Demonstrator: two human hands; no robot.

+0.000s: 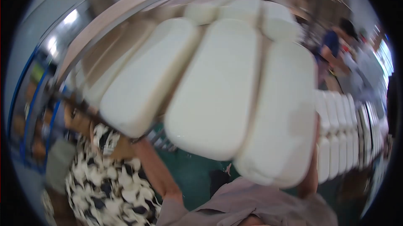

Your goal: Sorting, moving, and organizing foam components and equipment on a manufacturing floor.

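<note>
A wooden board (126, 10) loaded with white moulded blocks (218, 87) is held up close to the camera, tilted. Left hand (126, 144) is seen under the board's near-left edge, forearm running up to it; grip hidden, closure can't be told. Right hand (311, 175) is mostly hidden behind the rightmost block; fingers not visible. More white blocks are stacked in rows (340, 133) just right of the right hand.

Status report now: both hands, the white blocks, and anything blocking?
Left hand under the board edge, grip hidden. Right hand not seen. White rounded blocks lie in rows on board. A person in patterned clothing close below left.
</note>
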